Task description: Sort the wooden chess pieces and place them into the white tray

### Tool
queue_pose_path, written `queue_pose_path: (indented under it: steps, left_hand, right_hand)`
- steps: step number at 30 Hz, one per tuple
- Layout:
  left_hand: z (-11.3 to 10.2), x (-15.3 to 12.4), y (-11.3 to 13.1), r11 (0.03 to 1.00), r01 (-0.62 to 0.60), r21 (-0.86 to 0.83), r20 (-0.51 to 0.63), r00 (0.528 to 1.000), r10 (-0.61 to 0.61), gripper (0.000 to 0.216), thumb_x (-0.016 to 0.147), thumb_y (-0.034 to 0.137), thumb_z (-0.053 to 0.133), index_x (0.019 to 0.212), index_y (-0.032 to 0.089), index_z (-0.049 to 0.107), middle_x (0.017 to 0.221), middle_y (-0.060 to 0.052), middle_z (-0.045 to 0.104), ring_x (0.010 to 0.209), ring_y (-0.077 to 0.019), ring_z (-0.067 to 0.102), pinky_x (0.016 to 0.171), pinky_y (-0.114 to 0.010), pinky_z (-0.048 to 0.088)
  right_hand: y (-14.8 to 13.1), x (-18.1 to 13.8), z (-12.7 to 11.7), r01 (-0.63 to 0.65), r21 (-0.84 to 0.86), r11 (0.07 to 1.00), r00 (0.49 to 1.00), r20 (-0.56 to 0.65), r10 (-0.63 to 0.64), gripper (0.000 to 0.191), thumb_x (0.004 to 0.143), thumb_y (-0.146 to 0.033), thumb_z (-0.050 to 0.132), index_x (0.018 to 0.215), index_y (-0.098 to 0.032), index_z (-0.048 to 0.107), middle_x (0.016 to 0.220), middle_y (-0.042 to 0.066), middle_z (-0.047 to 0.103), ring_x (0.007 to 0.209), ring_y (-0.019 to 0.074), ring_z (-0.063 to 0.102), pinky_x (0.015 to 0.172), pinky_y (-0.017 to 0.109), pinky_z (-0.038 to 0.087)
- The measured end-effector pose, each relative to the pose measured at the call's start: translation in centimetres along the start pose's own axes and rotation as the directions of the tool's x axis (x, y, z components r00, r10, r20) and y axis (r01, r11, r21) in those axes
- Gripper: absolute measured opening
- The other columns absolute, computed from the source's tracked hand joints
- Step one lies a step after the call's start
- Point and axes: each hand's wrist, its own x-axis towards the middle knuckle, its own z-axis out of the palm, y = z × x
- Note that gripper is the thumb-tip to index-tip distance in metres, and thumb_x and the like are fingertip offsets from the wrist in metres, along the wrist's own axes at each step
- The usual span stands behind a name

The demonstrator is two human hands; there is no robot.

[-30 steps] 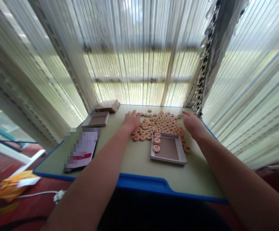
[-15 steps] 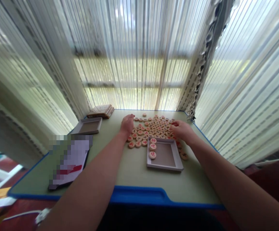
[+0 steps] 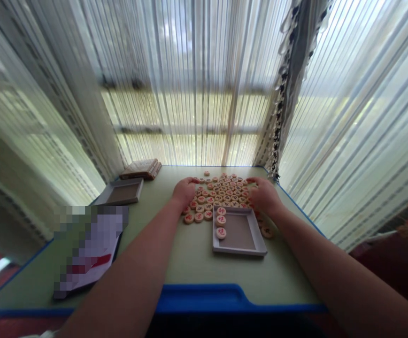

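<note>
Many round wooden Chinese chess pieces (image 3: pixel 221 192) with red or dark characters lie crowded on the table. At the left edge of the group is my left hand (image 3: pixel 185 191), its index finger stretched toward a piece at the far left. My right hand (image 3: pixel 263 195) is at the right edge, index finger pointing inward beside the pieces and the other fingers bent. Neither hand visibly holds a piece. Between my forearms sits a shallow open box (image 3: pixel 241 232), with three red-marked pieces (image 3: pixel 221 233) in a column along its left wall.
A second shallow box (image 3: pixel 125 191) lies at the left, with a stack of books (image 3: pixel 141 168) behind it. A partly pixelated tablet-like device (image 3: pixel 100 253) rests at the front left. Sheer curtains (image 3: pixel 189 117) hang beyond the far edge. The green table (image 3: pixel 189 263) has a blue rim.
Both index fingers have stretched out toward the far edge of the group. The view has shifted slightly. The three pieces in the box stay as they were.
</note>
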Motion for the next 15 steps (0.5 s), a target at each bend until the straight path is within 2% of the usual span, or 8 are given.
queue_pose_path:
  steps: [3, 5, 8, 10, 15]
  left_hand:
    - [0.3, 0.3, -0.4, 0.998, -0.032, 0.056, 0.038, 0.999, 0.03, 0.033, 0.069, 0.013, 0.043, 0.09, 0.019, 0.068, 0.1, -0.004, 0.066, 0.095, -0.0197, 0.059, 0.084, -0.028, 0.044]
    - [0.6, 0.5, -0.7, 0.996, -0.059, 0.065, 0.048, 0.997, 0.056, 0.031, 0.069, 0.015, 0.044, 0.088, 0.02, 0.068, 0.103, -0.003, 0.066, 0.097, -0.0198, 0.058, 0.086, -0.028, 0.043]
    - [0.8, 0.8, -1.1, 0.998, -0.066, 0.017, 0.081, 0.995, 0.064, 0.027, 0.07, 0.019, 0.046, 0.084, 0.019, 0.068, 0.096, -0.004, 0.067, 0.092, -0.0192, 0.059, 0.082, -0.027, 0.044]
    - [0.9, 0.9, -1.2, 0.998, -0.055, -0.024, 0.104, 0.993, 0.057, 0.025, 0.07, 0.022, 0.047, 0.084, 0.019, 0.068, 0.091, -0.004, 0.068, 0.087, -0.0185, 0.06, 0.077, -0.026, 0.045]
    - [0.8, 1.0, -0.9, 0.998, -0.055, -0.026, 0.135, 0.989, 0.058, 0.026, 0.069, 0.022, 0.048, 0.083, 0.018, 0.069, 0.085, -0.003, 0.068, 0.079, -0.017, 0.06, 0.071, -0.025, 0.045]
  right_hand:
    - [0.8, 0.4, 0.4, -0.116, 0.069, 0.991, 0.993, -0.01, 0.117, 0.048, 0.072, -0.014, 0.046, 0.119, -0.008, 0.049, 0.099, 0.013, 0.064, 0.088, 0.0208, 0.06, 0.081, 0.03, 0.044]
    - [1.3, 0.6, 0.6, -0.143, 0.101, 0.985, 0.99, 0.02, 0.142, 0.049, 0.075, -0.019, 0.047, 0.123, -0.009, 0.044, 0.097, 0.012, 0.065, 0.085, 0.0204, 0.06, 0.079, 0.03, 0.045]
    - [1.7, 0.9, 0.8, -0.15, 0.098, 0.984, 0.988, 0.058, 0.145, 0.045, 0.078, -0.02, 0.047, 0.122, -0.01, 0.047, 0.096, 0.01, 0.066, 0.086, 0.0186, 0.061, 0.078, 0.027, 0.045]
    - [1.9, 1.0, 0.8, -0.107, 0.059, 0.992, 0.991, 0.083, 0.102, 0.042, 0.078, -0.02, 0.047, 0.119, -0.011, 0.051, 0.099, 0.01, 0.065, 0.088, 0.0178, 0.06, 0.08, 0.026, 0.044]
    - [2.0, 1.1, 0.7, 0.011, -0.011, 1.0, 0.986, 0.169, -0.009, 0.028, 0.077, -0.02, 0.047, 0.097, -0.016, 0.066, 0.101, 0.007, 0.066, 0.095, 0.0175, 0.058, 0.086, 0.026, 0.041]
